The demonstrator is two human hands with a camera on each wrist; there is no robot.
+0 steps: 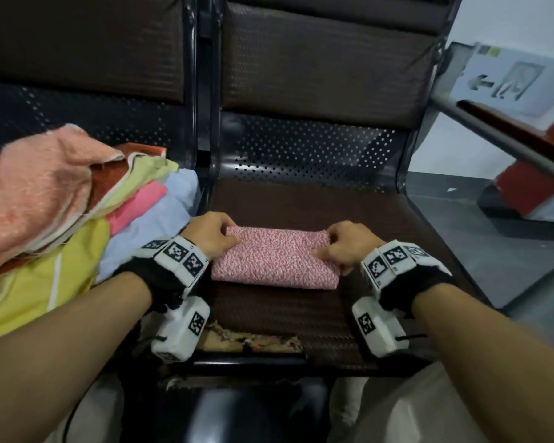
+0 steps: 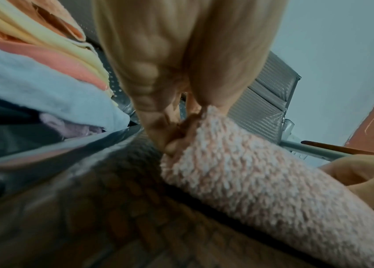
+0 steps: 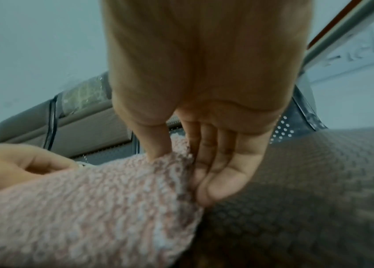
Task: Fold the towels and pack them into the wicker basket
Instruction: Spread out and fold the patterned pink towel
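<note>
1. No basket appeared in any view; the only things holding towels were two seats of a row of chairs.
2. The left-hand seat (image 1: 135,123), perforated dark metal at its back, carried a loose pile of towels (image 1: 61,212): a fuzzy salmon one on top, then rust-brown, pale yellow, bright pink, light blue and a smooth yellow sheet, all rumpled and overlapping.
3. The right-hand seat (image 1: 301,321) had a dark brown pad with a woven, dimpled texture, and its near edge was torn, showing frayed stuffing.
4. On the middle of that pad lay the pink towel (image 1: 274,257), folded into a thick flat rectangle, its surface nubbly with pink and white loops.
5. The left hand (image 1: 210,233) pinched the towel's far left corner, thumb on top and fingers curled behind the edge.
6. The right hand (image 1: 349,244) was closed on the towel's right edge; in the right wrist view the thumb pressed down on the top layer while the fingers (image 3: 215,163) lay against the side of the fold, possibly tucked under it, though the blur left that unclear.
7. Both wrists wore black straps bearing white blocks printed with black square markers.
8. A metal rail (image 1: 506,142) with a reddish top ran past the seat's right side, before a white wall sign (image 1: 509,81) with an arrow.
</note>
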